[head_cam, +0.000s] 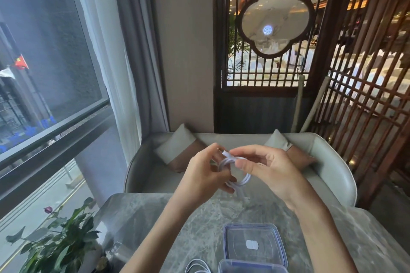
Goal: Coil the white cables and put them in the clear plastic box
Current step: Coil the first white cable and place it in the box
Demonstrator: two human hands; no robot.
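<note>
Both my hands are raised above the far edge of the table, holding one white cable (241, 180) wound into a small loop. My left hand (205, 175) grips the loop from the left. My right hand (266, 168) pinches the cable's end near its white plug at the top of the loop. On the table near me lies a clear plastic lid (253, 244) with a blue seal. The rim of the clear plastic box (250, 267) shows at the bottom edge. A second white cable (197, 267) lies loose to the left of the box.
The grey marble table (199, 217) carries a potted plant (62, 241) at its left corner and a small dark object beside it. A pale sofa (328, 157) with cushions stands beyond the table. A window is on the left, a wooden lattice screen on the right.
</note>
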